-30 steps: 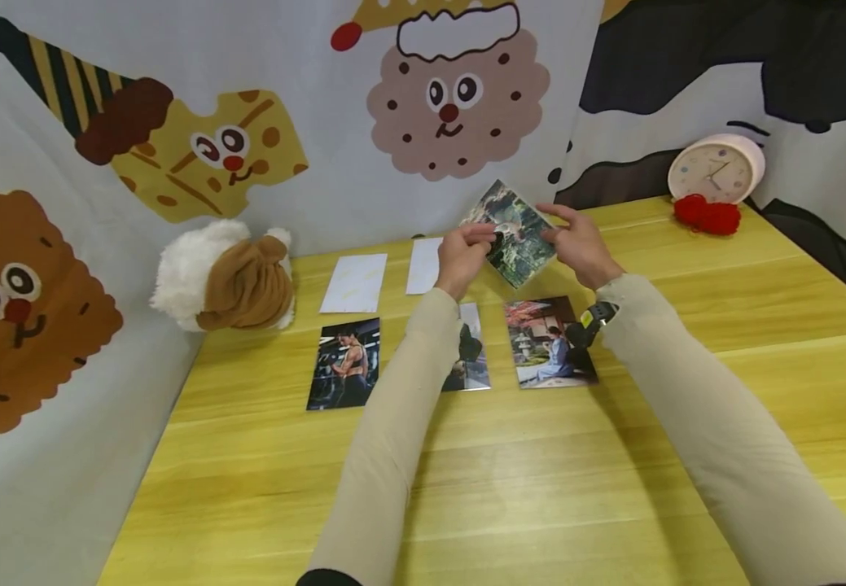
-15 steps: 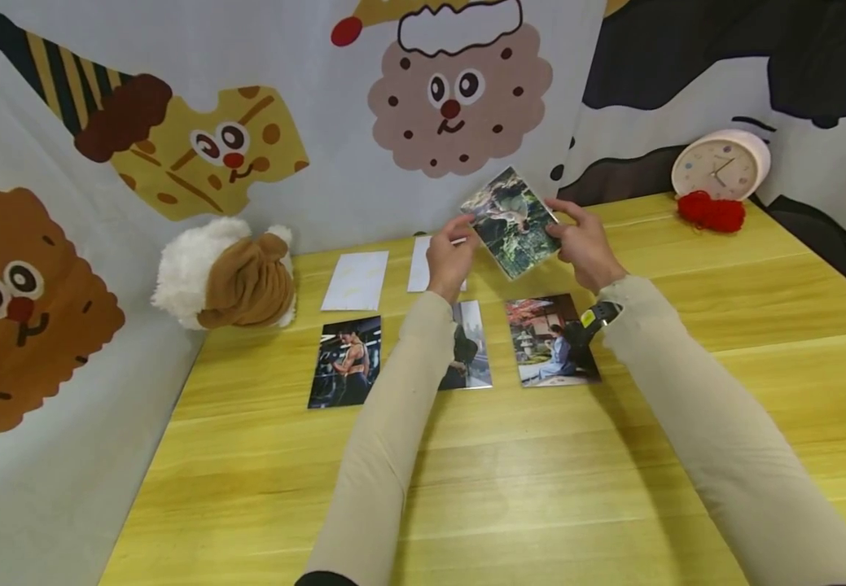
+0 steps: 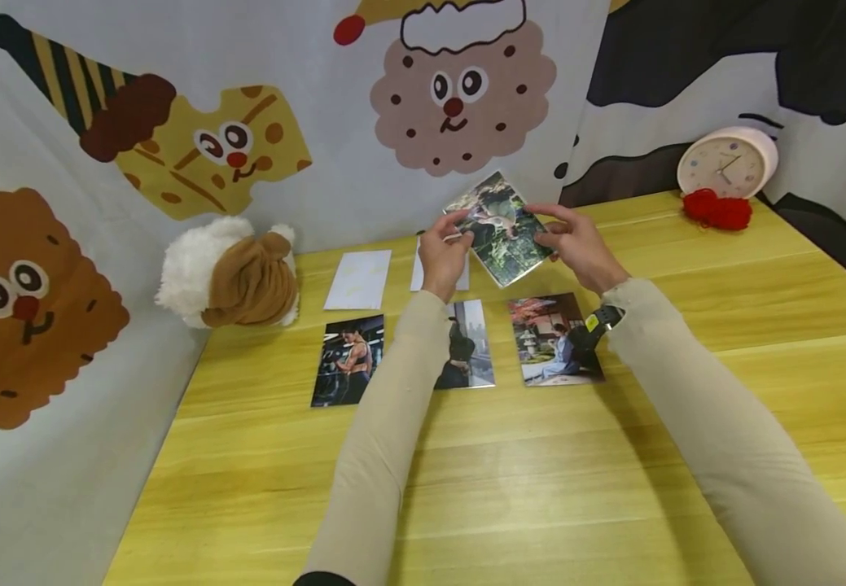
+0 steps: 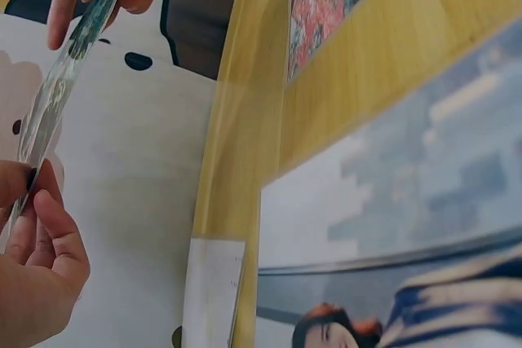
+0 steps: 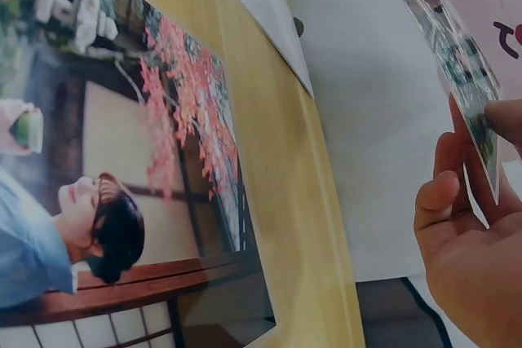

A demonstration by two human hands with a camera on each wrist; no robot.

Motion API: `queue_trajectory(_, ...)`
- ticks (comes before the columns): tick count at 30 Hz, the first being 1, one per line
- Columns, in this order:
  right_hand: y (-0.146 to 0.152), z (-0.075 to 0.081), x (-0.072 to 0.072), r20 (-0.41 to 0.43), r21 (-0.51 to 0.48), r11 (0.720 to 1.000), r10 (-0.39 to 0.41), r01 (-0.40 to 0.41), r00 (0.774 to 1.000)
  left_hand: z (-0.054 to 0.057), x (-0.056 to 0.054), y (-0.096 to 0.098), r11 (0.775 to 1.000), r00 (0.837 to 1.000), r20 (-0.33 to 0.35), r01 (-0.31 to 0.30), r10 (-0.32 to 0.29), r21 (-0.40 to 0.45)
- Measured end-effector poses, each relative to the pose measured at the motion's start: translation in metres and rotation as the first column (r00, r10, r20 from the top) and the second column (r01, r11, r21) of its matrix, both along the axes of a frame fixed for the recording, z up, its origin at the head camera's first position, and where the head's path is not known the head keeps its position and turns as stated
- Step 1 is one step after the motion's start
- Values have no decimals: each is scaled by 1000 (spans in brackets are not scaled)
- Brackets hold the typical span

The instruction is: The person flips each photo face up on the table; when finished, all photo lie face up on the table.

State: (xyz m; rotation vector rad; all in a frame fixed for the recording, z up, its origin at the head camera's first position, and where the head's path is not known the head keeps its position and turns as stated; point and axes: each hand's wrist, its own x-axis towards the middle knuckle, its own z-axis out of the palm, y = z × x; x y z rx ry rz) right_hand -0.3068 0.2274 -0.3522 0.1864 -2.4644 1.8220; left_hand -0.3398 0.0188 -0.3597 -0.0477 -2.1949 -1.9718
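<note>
Pinching the green photo (image 3: pixel 501 232) by opposite edges, left hand (image 3: pixel 443 259) and right hand (image 3: pixel 584 251) both gripping thumb-to-fingers — probably for steadiness, picture mostly uncovered. It's held tilted above the table (image 3: pixel 525 488) — beyond the garden photo (image 3: pixel 550 342), which lies face-up.

Loads of room up front on the table (image 3: pixel 510 472), bar the forearms (image 3: pixel 386 431). Back's tighter: plush toy (image 3: pixel 228 277) plugs the left, alarm clock (image 3: pixel 726 163) and red yarn (image 3: pixel 716 210) the right corner, cartoon backdrop (image 3: pixel 345 155) walls it off behind the raised photo (image 3: pixel 501 233).
</note>
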Motion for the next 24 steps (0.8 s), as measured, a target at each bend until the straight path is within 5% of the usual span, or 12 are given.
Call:
queue_trajectory(9, -3, 7, 0, -39, 110, 994, 20, -16, 999, -2, -1, -10, 996, 999, -6, 54, -53, 77)
queue_trajectory(12, 2, 12, -1, -60, 133, 990, 47, -39, 997, -2, 0, -18, 998, 998, -23, 64, -64, 1)
queue_trajectory(15, 8, 19, -3, -64, 183, 980, 87, -74, 994, 3, 2, -28, 983, 994, -68, 76, -88, -165)
queue_trajectory(19, 13, 31, -3, -25, 276, 951, 152, -139, 988, 20, 4, -37, 897, 964, -151, 138, -219, -420)
queue_trajectory(24, 12, 42, -2, 47, 322, 915, 242, -244, 969, 47, 1, -31, 695, 877, -199, 190, -438, -694)
